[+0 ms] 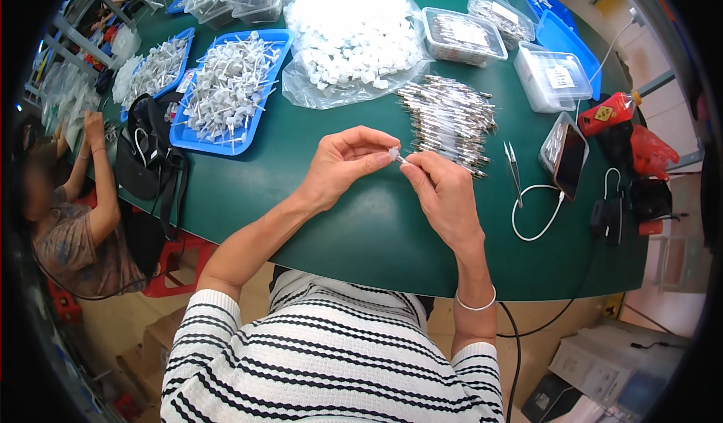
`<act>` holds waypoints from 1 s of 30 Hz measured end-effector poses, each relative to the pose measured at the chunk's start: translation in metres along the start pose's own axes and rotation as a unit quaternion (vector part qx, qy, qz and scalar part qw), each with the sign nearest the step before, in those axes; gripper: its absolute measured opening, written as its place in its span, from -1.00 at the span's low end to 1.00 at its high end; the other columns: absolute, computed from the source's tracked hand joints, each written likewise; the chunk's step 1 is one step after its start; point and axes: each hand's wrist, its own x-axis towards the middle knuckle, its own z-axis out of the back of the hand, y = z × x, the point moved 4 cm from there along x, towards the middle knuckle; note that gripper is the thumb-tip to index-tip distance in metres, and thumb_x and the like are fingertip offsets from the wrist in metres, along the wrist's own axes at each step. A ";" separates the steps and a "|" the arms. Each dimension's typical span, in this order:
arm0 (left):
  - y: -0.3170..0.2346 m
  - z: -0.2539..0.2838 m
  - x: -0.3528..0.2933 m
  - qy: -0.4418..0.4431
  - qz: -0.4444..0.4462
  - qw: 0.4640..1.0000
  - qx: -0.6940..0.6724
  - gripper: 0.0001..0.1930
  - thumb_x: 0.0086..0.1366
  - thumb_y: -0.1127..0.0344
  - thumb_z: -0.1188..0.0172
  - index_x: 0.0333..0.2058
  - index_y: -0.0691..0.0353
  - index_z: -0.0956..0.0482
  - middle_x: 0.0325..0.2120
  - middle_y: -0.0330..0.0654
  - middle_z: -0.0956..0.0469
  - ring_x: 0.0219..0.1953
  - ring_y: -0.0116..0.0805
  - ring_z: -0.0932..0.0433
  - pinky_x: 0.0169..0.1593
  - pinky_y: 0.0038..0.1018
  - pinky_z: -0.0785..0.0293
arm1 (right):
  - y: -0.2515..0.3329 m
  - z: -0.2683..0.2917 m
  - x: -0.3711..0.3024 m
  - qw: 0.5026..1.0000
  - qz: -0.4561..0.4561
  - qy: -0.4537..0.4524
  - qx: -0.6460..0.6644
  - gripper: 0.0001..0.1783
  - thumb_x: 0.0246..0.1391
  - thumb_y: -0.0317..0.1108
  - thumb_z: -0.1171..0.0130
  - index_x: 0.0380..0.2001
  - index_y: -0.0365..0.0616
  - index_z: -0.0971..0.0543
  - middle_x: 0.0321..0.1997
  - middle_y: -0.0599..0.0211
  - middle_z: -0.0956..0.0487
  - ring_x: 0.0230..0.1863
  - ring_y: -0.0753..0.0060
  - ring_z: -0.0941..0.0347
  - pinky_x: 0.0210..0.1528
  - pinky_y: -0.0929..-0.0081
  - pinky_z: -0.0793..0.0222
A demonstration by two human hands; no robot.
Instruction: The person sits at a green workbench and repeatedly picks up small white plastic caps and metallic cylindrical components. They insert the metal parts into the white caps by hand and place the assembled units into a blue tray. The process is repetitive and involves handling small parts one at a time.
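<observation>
Above the green table (354,242), my left hand (335,167) pinches a small white plastic piece (394,153) between thumb and fingers. My right hand (449,197) is closed on a thin metal pin (402,160), whose tip meets the white piece. Whether the pin sits inside the piece is too small to tell. Just beyond my right hand lies a pile of slim metal pins (448,122). Farther off, a clear plastic bag (297,95) spreads under a heap of small white plastic pieces (354,65), its upper part washed out by glare.
Left stands a blue tray (178,138) of white pieces with stems, beside a black bag (147,152). Clear boxes (463,39) line the back right. Tweezers (513,168), a white cable (527,236), a phone (571,165) and a red bottle (606,114) lie right. Another person (79,227) sits left.
</observation>
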 end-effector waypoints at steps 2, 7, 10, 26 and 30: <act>-0.001 -0.002 0.000 -0.009 0.011 1.000 0.001 -0.78 0.18 0.52 -0.19 -0.16 0.35 -0.54 -0.23 -0.16 -0.57 -0.16 -0.48 -0.53 0.00 -0.52 -0.46 | 0.002 0.000 0.000 1.000 -0.010 0.002 -0.008 -0.88 0.04 -0.41 -0.17 -0.42 -0.27 -0.54 -0.51 0.18 -0.53 -0.54 0.16 -0.46 -0.47 0.37 -0.34; 0.001 0.004 0.002 0.012 0.045 0.999 0.008 -0.77 0.18 0.51 -0.21 -0.15 0.35 -0.54 -0.24 -0.16 -0.57 -0.19 -0.49 -0.54 -0.03 -0.54 -0.47 | 0.003 -0.002 -0.001 1.000 0.015 -0.013 -0.019 -0.89 0.03 -0.42 -0.18 -0.45 -0.25 -0.52 -0.53 0.18 -0.50 -0.56 0.13 -0.44 -0.49 0.34 -0.33; -0.001 0.004 0.001 0.018 0.040 0.999 0.025 -0.78 0.18 0.51 -0.21 -0.17 0.36 -0.54 -0.26 -0.16 -0.58 -0.20 -0.50 -0.54 -0.04 -0.55 -0.48 | 0.002 -0.004 -0.002 1.000 0.016 -0.011 -0.016 -0.89 0.03 -0.43 -0.18 -0.46 -0.24 -0.50 -0.56 0.16 -0.47 -0.56 0.11 -0.43 -0.51 0.33 -0.31; 0.005 -0.001 -0.002 0.036 0.012 0.999 0.001 -0.81 0.19 0.49 -0.22 -0.21 0.36 -0.52 -0.26 -0.20 -0.54 -0.20 -0.55 -0.51 -0.03 -0.62 -0.45 | -0.002 -0.008 -0.006 0.999 -0.016 -0.002 0.035 -0.91 0.08 -0.45 -0.13 -0.45 -0.22 -0.45 -0.61 0.17 -0.43 -0.62 0.09 -0.37 -0.54 0.34 -0.27; 0.009 -0.001 -0.003 0.037 -0.003 0.999 -0.018 -0.84 0.19 0.51 -0.20 -0.24 0.34 -0.49 -0.26 -0.21 -0.52 -0.19 -0.55 -0.50 -0.03 -0.62 -0.44 | -0.002 -0.015 -0.008 0.999 0.017 -0.043 0.012 -0.92 0.09 -0.46 -0.11 -0.44 -0.23 -0.46 -0.58 0.18 -0.45 -0.61 0.14 -0.39 -0.55 0.38 -0.28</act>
